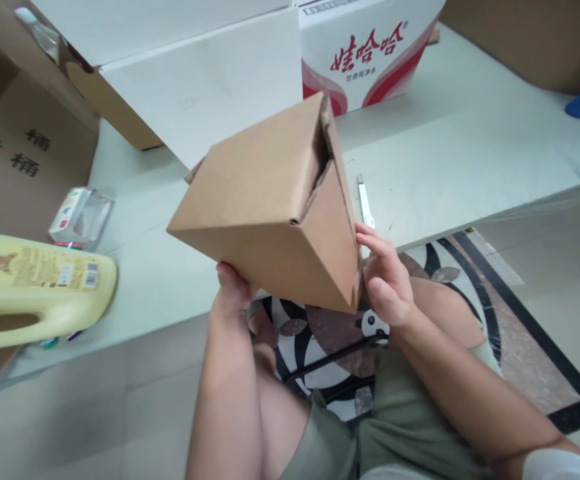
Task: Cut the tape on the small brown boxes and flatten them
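I hold a small brown cardboard box (265,200) tilted in the air above my lap, in front of a pale low table (470,153). My left hand (234,288) grips it from underneath, fingers hidden behind the box. My right hand (384,277) presses against the box's right side near its lower corner, fingers curled on the edge. The box's end flaps look folded in, with a gap at the top right.
A yellow jug (35,287) lies at the left, with a small clear packet (77,217) behind it. A white utility knife (366,203) lies on the table by my right hand. A large white carton (195,73) and a red-printed carton (370,47) stand behind.
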`<state>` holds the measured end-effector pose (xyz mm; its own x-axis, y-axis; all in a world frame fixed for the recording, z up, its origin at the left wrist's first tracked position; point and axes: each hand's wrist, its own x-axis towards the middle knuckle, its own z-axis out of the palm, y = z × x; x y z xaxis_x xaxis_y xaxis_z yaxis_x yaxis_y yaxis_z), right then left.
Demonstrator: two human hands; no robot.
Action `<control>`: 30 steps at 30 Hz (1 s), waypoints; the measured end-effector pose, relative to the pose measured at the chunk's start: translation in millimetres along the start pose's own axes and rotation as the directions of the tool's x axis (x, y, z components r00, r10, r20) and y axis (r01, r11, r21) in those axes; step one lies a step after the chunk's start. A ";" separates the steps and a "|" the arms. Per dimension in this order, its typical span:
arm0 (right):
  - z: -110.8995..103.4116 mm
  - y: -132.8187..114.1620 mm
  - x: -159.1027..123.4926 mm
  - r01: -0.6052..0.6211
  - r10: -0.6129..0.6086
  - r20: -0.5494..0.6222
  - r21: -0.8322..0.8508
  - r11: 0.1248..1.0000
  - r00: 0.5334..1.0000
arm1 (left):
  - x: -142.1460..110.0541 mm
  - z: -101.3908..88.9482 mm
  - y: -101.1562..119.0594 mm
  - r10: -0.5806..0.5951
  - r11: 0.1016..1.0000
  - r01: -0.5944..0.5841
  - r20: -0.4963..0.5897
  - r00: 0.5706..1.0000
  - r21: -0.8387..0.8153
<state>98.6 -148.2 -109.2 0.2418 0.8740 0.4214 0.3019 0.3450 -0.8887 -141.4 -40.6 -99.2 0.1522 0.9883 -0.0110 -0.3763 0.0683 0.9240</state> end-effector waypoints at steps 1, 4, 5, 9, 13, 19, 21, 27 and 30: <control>1.1 1.1 -0.5 -0.011 0.012 -0.024 0.059 0.998 1.000 | 0.3 2.4 1.3 -0.051 0.999 0.051 -0.006 0.999 -0.012; 5.5 3.5 -2.9 -0.013 0.026 -0.051 0.245 0.969 0.998 | 2.7 12.5 7.8 -0.259 0.965 0.257 -0.039 0.965 -0.048; 6.9 3.6 -3.8 -0.013 0.025 -0.039 0.283 0.959 0.999 | 3.5 16.5 9.7 -0.325 0.945 0.323 -0.046 0.945 -0.053; 11.3 1.4 -7.1 -0.024 0.028 -0.003 0.397 0.917 1.000 | 3.9 32.4 7.9 -0.477 0.878 0.478 -0.069 0.876 -0.003; 13.1 1.4 -8.8 -0.072 0.067 0.028 0.472 0.879 0.997 | 2.7 39.6 -4.6 -0.455 0.887 0.459 -0.086 0.886 0.036; 12.3 8.0 -6.8 -0.139 0.119 0.076 0.380 0.914 0.990 | 2.5 40.2 -5.1 -0.495 0.867 0.497 -0.039 0.868 0.034; 12.7 10.6 -5.7 -0.162 0.147 0.072 0.293 0.942 0.986 | 1.8 41.5 -4.3 -0.456 0.886 0.456 -0.020 0.890 0.080; 17.4 10.5 0.4 -0.170 0.175 -0.033 0.126 0.977 0.984 | 4.1 39.8 -15.4 -0.286 0.899 0.308 -0.113 0.951 0.311; 18.4 4.2 6.0 -0.026 0.030 -0.233 0.021 0.999 0.972 | 4.4 38.3 -17.8 0.055 0.886 0.000 -0.104 0.993 0.463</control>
<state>84.3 -135.3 -113.8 0.4587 0.7804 0.4250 0.2765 0.3292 -0.9029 -99.1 -42.6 -101.1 0.0354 0.9994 -0.0004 0.0899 -0.0028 0.9959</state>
